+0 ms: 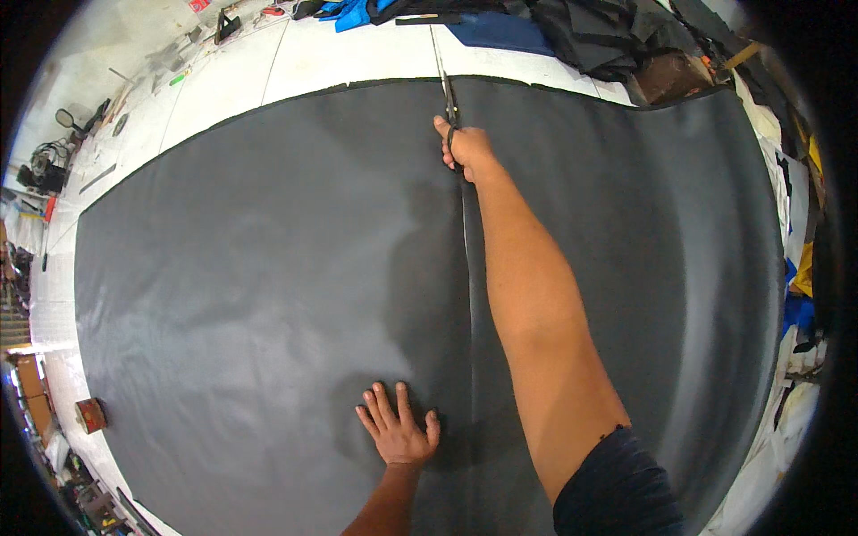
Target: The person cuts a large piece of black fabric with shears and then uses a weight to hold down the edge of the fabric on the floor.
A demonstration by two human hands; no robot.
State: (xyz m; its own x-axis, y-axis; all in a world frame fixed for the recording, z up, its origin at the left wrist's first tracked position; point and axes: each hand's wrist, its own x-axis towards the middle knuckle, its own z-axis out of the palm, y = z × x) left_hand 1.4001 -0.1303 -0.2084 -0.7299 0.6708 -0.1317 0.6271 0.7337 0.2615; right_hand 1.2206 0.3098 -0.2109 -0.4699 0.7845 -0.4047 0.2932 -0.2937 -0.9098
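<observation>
A large sheet of dark grey, leather-like material (250, 268) lies spread over the white table. My right hand (466, 150), arm stretched far forward, is closed around the handles of a pair of scissors (450, 103). The blades point away from me at the sheet's far edge. Behind the scissors a long cut line (466, 259) runs down the sheet toward me, its two sides lying close together. My left hand (399, 433) rests flat on the sheet, fingers spread, left of that line and near me.
Past the far edge shows the white tabletop (313, 54). Dark folded fabrics (590, 36) and a blue cloth (350, 12) lie at the back. A small reddish-brown block (90, 415) sits by the sheet's left edge. On the right, the sheet ripples near more piled materials.
</observation>
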